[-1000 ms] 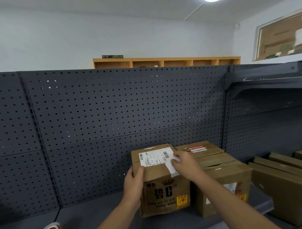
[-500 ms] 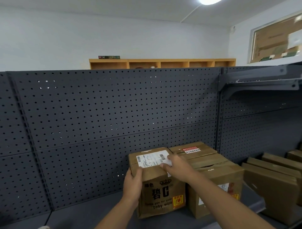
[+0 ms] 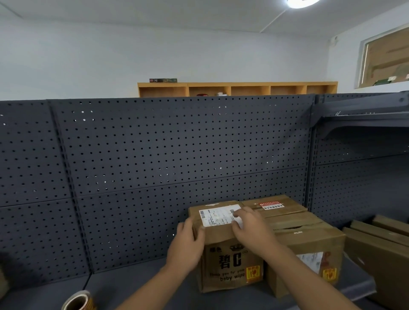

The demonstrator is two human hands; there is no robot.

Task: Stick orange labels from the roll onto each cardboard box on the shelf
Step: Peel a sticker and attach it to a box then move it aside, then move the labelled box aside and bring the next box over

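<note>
A dark grey pegboard (image 3: 177, 150) fills the middle of the frame, split by upright posts. Above it, a white wall (image 3: 132, 55) runs across the upper half. A wooden cubby unit (image 3: 236, 89) shows over the pegboard's top edge, right of centre. A round ceiling light (image 3: 302, 2) glows at the top right. A framed window (image 3: 385, 59) sits at the upper right.

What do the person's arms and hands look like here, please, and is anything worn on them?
Both forearms are bare: no sleeves reach into view. The left hand and the right hand wear no gloves, and no watch, ring or wristband shows. No markings are visible on either one.
</note>
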